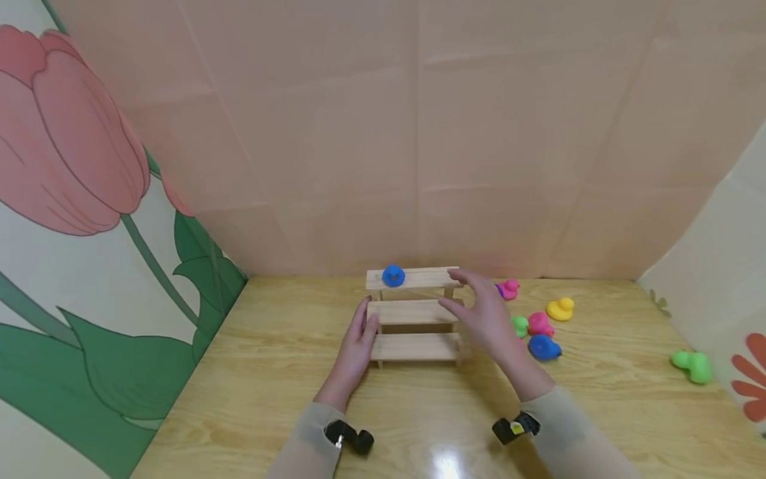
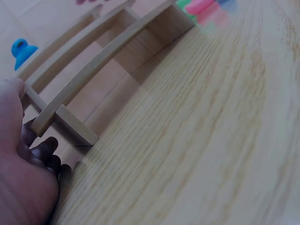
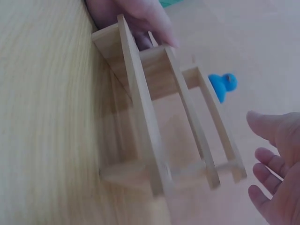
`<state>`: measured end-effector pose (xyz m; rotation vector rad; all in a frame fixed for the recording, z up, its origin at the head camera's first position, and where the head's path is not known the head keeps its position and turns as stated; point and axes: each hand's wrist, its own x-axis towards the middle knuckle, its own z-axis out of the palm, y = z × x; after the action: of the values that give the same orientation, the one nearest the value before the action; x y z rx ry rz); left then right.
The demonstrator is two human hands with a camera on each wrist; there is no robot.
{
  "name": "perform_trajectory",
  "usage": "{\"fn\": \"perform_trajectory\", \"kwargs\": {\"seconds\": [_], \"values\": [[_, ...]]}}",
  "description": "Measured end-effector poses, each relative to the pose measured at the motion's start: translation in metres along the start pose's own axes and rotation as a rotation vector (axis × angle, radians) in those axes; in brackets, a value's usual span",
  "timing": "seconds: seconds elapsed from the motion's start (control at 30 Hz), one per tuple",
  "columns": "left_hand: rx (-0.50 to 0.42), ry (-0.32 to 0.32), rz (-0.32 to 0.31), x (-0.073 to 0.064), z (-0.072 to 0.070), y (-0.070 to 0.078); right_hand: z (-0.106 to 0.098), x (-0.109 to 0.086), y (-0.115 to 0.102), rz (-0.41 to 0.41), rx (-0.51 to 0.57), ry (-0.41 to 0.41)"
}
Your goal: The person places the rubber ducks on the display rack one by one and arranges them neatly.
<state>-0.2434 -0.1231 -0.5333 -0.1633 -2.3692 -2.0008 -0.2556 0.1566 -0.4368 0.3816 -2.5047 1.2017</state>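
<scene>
The three-tiered, pale wooden stand rested on the yellowish wood-grained table; the left hand gripped its left end, the right hand, fingers parted, held nothing. Probably light and rigid, it suited end holds.

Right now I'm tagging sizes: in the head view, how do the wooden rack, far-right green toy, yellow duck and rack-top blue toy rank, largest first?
1. Wooden rack
2. Far-right green toy
3. Yellow duck and rack-top blue toy: too alike to rank
</scene>
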Motion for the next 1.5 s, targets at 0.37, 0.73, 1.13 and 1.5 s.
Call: {"fn": "perform_trajectory", "kwargs": {"seconds": [0.37, 0.73, 1.13, 1.5], "values": [[-0.007, -0.009, -0.012, 0.001, -0.002, -0.001, -0.033, -0.027, 0.033, 0.032, -0.016, 0.009], [0.012, -0.004, 0.004, 0.001, -0.002, 0.002, -0.052, -0.043, 0.046, 0.056, -0.053, 0.040], [0.000, -0.012, -0.008, 0.000, -0.002, 0.000, -0.063, -0.057, 0.059, 0.094, -0.073, 0.009], [0.015, -0.004, -0.018, 0.001, -0.001, 0.001, -0.079, -0.068, 0.082, 0.091, -0.117, 0.025]]}}
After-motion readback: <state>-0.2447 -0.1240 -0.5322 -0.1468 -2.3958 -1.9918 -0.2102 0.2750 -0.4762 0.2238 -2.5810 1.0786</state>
